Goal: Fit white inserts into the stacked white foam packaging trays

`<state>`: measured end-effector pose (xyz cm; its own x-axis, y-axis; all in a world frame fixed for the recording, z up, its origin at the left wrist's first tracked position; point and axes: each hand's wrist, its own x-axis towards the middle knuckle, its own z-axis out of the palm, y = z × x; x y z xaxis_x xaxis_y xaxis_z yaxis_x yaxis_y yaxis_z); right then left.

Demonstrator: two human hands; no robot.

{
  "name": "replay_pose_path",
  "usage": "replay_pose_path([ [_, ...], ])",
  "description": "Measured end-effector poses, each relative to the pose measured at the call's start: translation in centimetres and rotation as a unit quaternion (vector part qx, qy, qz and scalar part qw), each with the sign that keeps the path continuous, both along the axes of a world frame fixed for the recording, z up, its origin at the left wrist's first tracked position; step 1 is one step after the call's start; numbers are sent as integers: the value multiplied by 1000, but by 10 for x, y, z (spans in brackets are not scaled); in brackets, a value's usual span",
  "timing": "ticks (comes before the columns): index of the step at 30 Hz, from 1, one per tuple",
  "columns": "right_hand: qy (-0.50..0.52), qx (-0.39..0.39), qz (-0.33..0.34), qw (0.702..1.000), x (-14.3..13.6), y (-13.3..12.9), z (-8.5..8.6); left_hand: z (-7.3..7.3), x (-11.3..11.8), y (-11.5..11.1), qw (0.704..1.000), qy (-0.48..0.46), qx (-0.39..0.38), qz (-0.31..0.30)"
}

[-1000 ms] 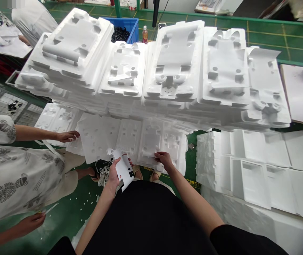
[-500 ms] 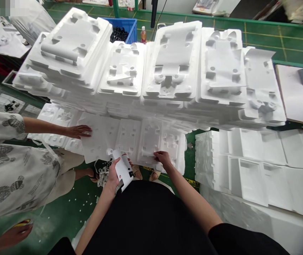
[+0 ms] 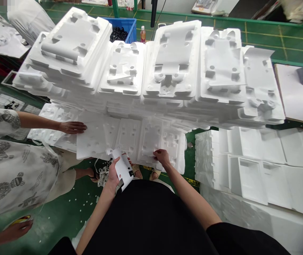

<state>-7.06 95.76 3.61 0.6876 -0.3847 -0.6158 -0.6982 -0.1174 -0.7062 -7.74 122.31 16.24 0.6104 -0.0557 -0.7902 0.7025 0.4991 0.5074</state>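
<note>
My left hand (image 3: 113, 173) is closed round a bent bundle of thin white cut-out sheets (image 3: 123, 169) with round and square holes, held in front of my body. Its fingertips show at the bundle's far side. My right hand (image 3: 162, 156) reaches over the near end of a white foam tray (image 3: 142, 156). Its fingers are pinched at the edge of a white sheet (image 3: 151, 138) that lies on this tray. Foam trays stand to both sides: one with moulded hollows (image 3: 170, 143) on the right, another (image 3: 128, 136) on the left.
Tall stacks of foam trays (image 3: 171, 79) rise behind the low row. A co-worker's hand (image 3: 73, 127) rests on a flat white sheet (image 3: 95, 138) at the left. White foam boxes (image 3: 252, 177) stand on the right. White bits lie on the green floor (image 3: 79, 198).
The co-worker's hand and the flat white sheet under it have shifted slightly left. Both my hands stay nearly in place.
</note>
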Motion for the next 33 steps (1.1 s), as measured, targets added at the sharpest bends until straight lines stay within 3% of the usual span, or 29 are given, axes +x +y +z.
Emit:
replay_pose_path([
  [7,-40,-51,54,996,-5,-1,11,-4,-2,2,998,15,55,11],
  [21,-55,-13,55,997,-10,-9,9,0,-1,0,999,21,25,9],
  [27,-51,-20,64,996,-8,-10,9,-5,-1,1,999,-4,-45,-15],
  [33,-44,-38,80,995,-7,-10,6,-3,-2,1,1000,-7,-7,1],
])
